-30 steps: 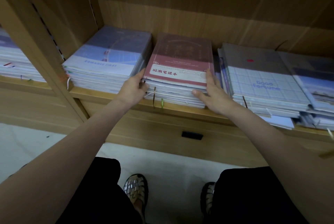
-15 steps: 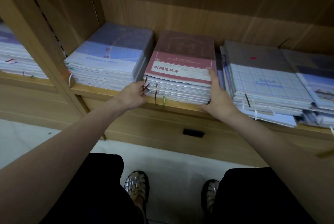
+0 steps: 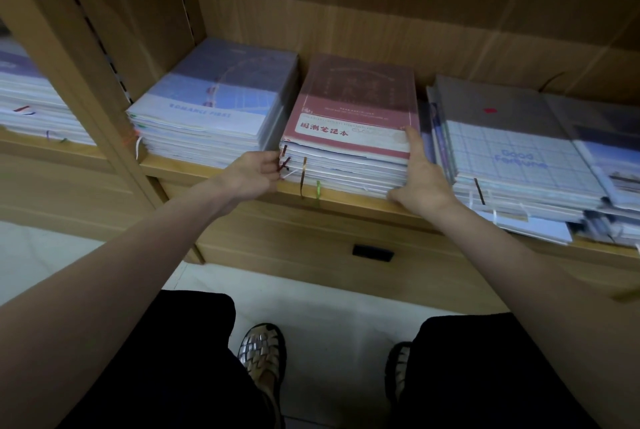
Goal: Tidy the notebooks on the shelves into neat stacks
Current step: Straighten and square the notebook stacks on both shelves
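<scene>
The red-covered stack sits in the middle of the wooden shelf, between the blue-covered stack on its left and the grid-covered stack on its right. The left hand is at the stack's front left corner, fingers curled in among the ribbon bookmarks that trail over the shelf edge; whether it pinches a ribbon or only presses the corner cannot be told. The right hand lies against the stack's right side, fingers extended and close together along the edges, thumb low near the front corner, gripping nothing. In my judgement the step in hand is squaring this stack, and it is close to done: the top cover sits fairly true, though lower notebooks show slightly uneven front edges. To finish well, both palms should press inward evenly, then the front edges should be tapped back flush with the shelf lip. Care is needed on the right, where the neighbouring stack stands just beside the hand and could be nudged. The loose ribbons should be tucked in or left hanging straight, not trapped between covers. The grid-covered stack, with lower notebooks protruding forward, appears to need attention afterwards.
</scene>
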`<state>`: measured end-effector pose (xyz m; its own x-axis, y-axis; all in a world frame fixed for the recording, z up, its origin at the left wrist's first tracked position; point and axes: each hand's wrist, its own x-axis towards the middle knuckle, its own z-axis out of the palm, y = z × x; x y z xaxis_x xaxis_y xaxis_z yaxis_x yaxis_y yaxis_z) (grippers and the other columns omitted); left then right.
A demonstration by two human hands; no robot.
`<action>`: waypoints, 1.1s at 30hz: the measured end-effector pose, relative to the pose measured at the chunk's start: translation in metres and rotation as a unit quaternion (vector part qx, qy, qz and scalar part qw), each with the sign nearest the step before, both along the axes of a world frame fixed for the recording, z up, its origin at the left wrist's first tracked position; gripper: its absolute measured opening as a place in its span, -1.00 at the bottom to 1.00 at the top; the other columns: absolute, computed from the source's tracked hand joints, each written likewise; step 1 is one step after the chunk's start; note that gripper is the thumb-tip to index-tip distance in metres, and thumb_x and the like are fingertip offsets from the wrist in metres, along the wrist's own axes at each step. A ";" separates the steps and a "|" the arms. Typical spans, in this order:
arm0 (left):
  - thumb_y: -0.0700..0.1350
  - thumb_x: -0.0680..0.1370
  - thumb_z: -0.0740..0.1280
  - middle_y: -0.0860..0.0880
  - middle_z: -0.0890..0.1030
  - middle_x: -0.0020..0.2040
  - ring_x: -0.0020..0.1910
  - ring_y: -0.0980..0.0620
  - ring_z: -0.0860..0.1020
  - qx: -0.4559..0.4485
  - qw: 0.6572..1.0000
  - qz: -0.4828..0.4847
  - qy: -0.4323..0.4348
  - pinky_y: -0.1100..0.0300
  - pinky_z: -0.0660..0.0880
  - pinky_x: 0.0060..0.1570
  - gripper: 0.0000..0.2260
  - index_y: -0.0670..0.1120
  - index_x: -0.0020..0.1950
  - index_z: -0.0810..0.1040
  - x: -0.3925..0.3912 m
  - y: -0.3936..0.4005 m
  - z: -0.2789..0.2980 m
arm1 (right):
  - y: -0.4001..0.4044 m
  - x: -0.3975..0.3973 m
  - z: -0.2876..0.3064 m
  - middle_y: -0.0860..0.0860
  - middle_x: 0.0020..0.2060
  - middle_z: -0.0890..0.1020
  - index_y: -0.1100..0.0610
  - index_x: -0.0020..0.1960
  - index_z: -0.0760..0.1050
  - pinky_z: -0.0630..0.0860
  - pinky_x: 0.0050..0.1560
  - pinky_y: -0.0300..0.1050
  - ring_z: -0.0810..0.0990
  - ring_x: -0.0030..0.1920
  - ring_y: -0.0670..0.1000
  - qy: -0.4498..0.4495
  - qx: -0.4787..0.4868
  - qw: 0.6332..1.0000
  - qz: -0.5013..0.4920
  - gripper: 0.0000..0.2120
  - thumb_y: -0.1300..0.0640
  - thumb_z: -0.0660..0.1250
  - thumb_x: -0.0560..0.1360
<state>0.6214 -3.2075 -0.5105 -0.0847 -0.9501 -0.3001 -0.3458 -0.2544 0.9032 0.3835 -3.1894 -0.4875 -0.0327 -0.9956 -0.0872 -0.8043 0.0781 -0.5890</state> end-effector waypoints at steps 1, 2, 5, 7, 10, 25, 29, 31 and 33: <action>-0.49 0.53 0.13 -0.04 0.53 0.10 0.32 -0.11 0.42 0.015 1.000 0.001 0.018 0.26 0.37 0.10 -0.56 -0.25 0.39 0.32 0.002 0.000 -0.001 | 0.000 0.001 0.001 -0.03 -0.03 0.39 -0.04 0.54 -0.19 0.33 -0.33 -0.30 0.43 -0.23 -0.07 0.004 0.004 1.000 -0.001 -0.07 0.40 0.34 0.45; -0.52 0.51 0.12 -0.01 0.53 0.07 0.28 -0.06 0.45 0.020 1.000 -0.006 0.023 0.28 0.41 0.05 -0.53 -0.24 0.39 0.32 0.003 0.000 -0.002 | 0.001 0.001 0.002 -0.04 -0.05 0.40 -0.04 0.54 -0.19 0.32 -0.36 -0.31 0.43 -0.26 -0.08 0.007 0.007 1.000 -0.004 -0.08 0.40 0.32 0.46; -0.56 0.47 0.13 -0.06 0.51 0.24 0.23 0.04 0.47 0.011 1.000 -0.019 -0.002 0.30 0.45 0.05 -0.47 -0.23 0.39 0.33 0.005 0.002 -0.004 | 0.000 0.003 0.002 -0.03 -0.08 0.42 -0.08 0.53 -0.20 0.39 -0.30 -0.24 0.43 -0.28 -0.09 0.017 0.006 1.000 -0.007 -0.09 0.41 0.28 0.47; -0.56 0.46 0.12 -0.12 0.49 0.30 0.30 -0.01 0.45 0.008 1.000 -0.019 -0.001 0.17 0.37 0.25 -0.45 -0.23 0.41 0.32 0.008 0.003 -0.006 | 0.000 0.004 0.002 -0.01 -0.07 0.45 -0.11 0.52 -0.21 0.44 -0.24 -0.16 0.47 -0.24 -0.04 0.015 0.007 1.000 -0.004 -0.10 0.40 0.27 0.48; -0.57 0.46 0.11 -0.15 0.45 0.34 0.34 -0.03 0.42 0.009 1.000 -0.016 -0.003 0.08 0.29 0.35 -0.43 -0.24 0.44 0.27 0.010 0.005 -0.008 | 0.000 0.005 0.002 -0.03 -0.03 0.43 -0.11 0.53 -0.18 0.44 -0.26 -0.18 0.50 -0.17 -0.01 -0.002 0.004 1.000 -0.001 -0.10 0.41 0.28 0.47; -0.41 0.50 0.27 -0.20 0.60 0.04 0.12 -0.14 0.56 -0.161 0.976 0.009 -0.148 0.05 0.41 0.27 -0.67 -0.27 0.26 0.46 0.000 0.001 0.005 | -0.005 0.002 0.019 0.03 0.37 0.37 -0.02 0.54 -0.06 0.37 0.24 -0.09 0.38 0.32 0.07 0.004 0.005 1.000 0.011 -0.10 0.23 0.44 0.42; -0.47 0.48 0.26 -0.31 0.58 0.07 0.12 -0.23 0.55 -0.140 0.985 0.026 -0.095 -0.09 0.42 0.26 -0.66 -0.30 0.24 0.47 0.003 0.001 0.006 | -0.005 0.000 0.024 0.05 0.36 0.37 0.01 0.53 0.03 0.34 0.28 -0.08 0.35 0.35 0.08 0.034 -0.003 0.999 0.023 -0.15 0.20 0.45 0.41; -0.47 0.48 0.25 -0.34 0.57 0.09 0.13 -0.24 0.55 -0.146 0.984 0.033 -0.092 -0.11 0.42 0.26 -0.66 -0.31 0.24 0.48 0.003 0.000 0.006 | -0.006 -0.001 0.024 0.06 0.35 0.39 0.02 0.52 0.08 0.34 0.28 -0.09 0.36 0.34 0.08 0.027 -0.010 0.999 0.016 -0.16 0.20 0.47 0.39; -0.45 0.48 0.27 -0.30 0.59 0.10 0.12 -0.16 0.56 -0.159 0.980 0.035 -0.110 -0.02 0.42 0.27 -0.67 -0.31 0.24 0.49 0.002 -0.001 0.006 | -0.006 -0.002 0.023 0.07 0.34 0.40 0.02 0.51 0.12 0.35 0.28 -0.09 0.37 0.33 0.08 0.025 -0.021 0.999 0.006 -0.17 0.20 0.48 0.38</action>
